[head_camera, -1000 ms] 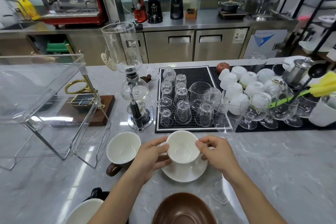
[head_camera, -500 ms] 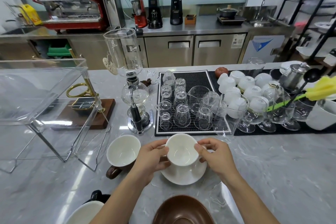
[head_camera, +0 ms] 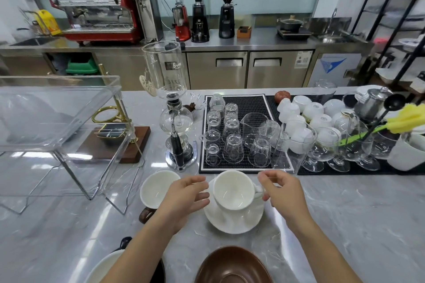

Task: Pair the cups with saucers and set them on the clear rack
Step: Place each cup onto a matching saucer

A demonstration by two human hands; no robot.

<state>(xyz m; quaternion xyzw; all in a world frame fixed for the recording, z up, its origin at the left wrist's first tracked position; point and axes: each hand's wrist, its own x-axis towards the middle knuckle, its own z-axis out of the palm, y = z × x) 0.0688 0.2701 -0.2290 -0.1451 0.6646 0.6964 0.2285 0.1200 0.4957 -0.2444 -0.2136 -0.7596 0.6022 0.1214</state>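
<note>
Head view: white cup (head_camera: 232, 189) sits upright on white saucer (head_camera: 233, 218), on the tabletop (head_camera: 345, 209) right of the clear rack (head_camera: 57, 122). Left hand (head_camera: 184, 200) released, fingers spread just beside the cup. Right hand (head_camera: 284, 193) loosely curled at the handle, grasping nothing.

- Brown saucer (head_camera: 233, 266): near edge cut off by bottom of frame.
- White dish (head_camera: 101, 269) at bottom left: partly under left forearm, rest cut off by frame.
- Brown-handled cup (head_camera: 157, 188): right side hidden behind left hand (head_camera: 184, 200); what it sits on can't be told.
- White saucer (head_camera: 232, 220): middle covered by white cup (head_camera: 232, 190).
- Cup handle: partly behind right hand (head_camera: 284, 193) fingers; contact unclear.
- Clear rack (head_camera: 57, 108): left part cut off by frame.
</note>
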